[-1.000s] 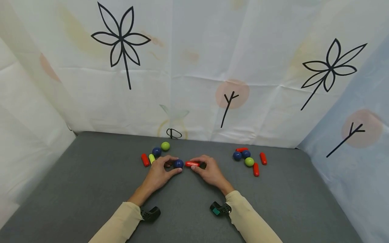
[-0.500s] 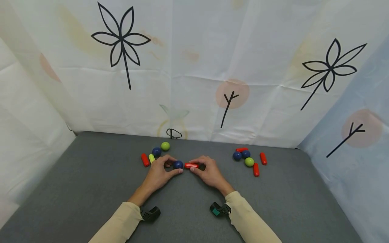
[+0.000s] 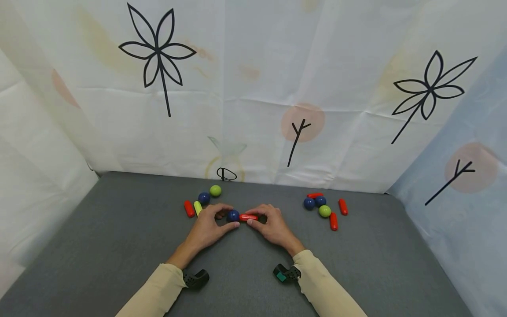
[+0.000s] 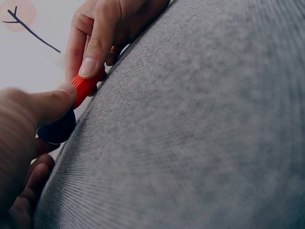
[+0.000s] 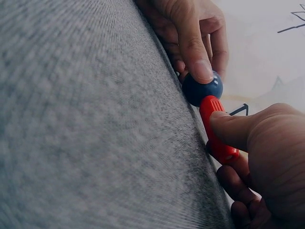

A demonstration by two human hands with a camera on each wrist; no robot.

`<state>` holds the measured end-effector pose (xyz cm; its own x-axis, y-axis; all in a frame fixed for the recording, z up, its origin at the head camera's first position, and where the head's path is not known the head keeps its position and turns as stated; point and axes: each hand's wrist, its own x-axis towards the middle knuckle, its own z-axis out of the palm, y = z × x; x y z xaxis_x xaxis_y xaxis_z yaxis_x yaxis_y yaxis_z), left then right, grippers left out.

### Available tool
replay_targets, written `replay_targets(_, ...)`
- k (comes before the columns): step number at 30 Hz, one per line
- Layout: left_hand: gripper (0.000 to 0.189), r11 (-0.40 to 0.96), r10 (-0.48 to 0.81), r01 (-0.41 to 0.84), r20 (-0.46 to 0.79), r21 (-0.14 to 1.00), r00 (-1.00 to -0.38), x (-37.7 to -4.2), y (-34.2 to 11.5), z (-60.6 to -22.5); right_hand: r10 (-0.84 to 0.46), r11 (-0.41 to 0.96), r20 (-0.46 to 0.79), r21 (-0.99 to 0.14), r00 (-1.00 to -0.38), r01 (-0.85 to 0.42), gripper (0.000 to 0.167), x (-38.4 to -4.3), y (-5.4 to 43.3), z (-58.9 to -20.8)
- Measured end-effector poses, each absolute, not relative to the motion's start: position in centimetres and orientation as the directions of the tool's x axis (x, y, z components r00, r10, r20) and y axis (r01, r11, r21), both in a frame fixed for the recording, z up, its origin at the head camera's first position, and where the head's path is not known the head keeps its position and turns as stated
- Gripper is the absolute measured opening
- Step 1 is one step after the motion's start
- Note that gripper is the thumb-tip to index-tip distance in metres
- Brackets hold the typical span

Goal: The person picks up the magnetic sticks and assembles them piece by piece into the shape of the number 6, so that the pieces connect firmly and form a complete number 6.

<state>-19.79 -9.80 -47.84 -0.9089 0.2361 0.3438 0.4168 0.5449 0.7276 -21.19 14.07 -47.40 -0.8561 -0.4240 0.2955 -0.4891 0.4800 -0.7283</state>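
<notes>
My left hand [image 3: 209, 225] pinches a dark blue ball [image 3: 233, 215] between thumb and fingers, low over the grey table. From the other side, my right hand [image 3: 273, 225] grips a short red rod [image 3: 248, 217], thumb in front and fingers behind. One end of the rod meets the ball's side. In the right wrist view the red rod [image 5: 215, 136] shows a ridged end against the glossy blue ball [image 5: 198, 93]. The left wrist view has the blue ball [image 4: 57, 130] partly behind my left thumb, with the red rod [image 4: 86, 88] reaching to my other hand.
Beyond my left hand lie a red rod [image 3: 189, 208], a yellow-green rod [image 3: 198, 206], a blue ball [image 3: 204, 198] and a green ball [image 3: 215, 190]. Off to the right is a group with a green ball [image 3: 325, 211], two blue balls and several red rods. A printed cloth [image 3: 253, 88] hangs behind.
The red rod has moved slightly left with my right hand, and the gap between it and the blue ball has closed. The ball has shifted only a little.
</notes>
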Motion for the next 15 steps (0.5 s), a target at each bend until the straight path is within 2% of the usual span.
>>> replay_targets(5, 0.043, 0.528, 0.293, 0.47, 0.368, 0.707, -0.882, -19.79, -9.87, -47.92, -0.414, 0.481, 0.299, -0.73, -0.86, -0.485, 0.024, -21.19, 13.98, -47.36)
replay_targets(15, 0.036, 0.541, 0.262, 0.445, 0.359, 0.714, -0.896, -20.05, -9.94, -48.11, -0.39, 0.481, 0.294, -0.743, -0.873, -0.465, 0.026, -21.13, 13.72, -47.14)
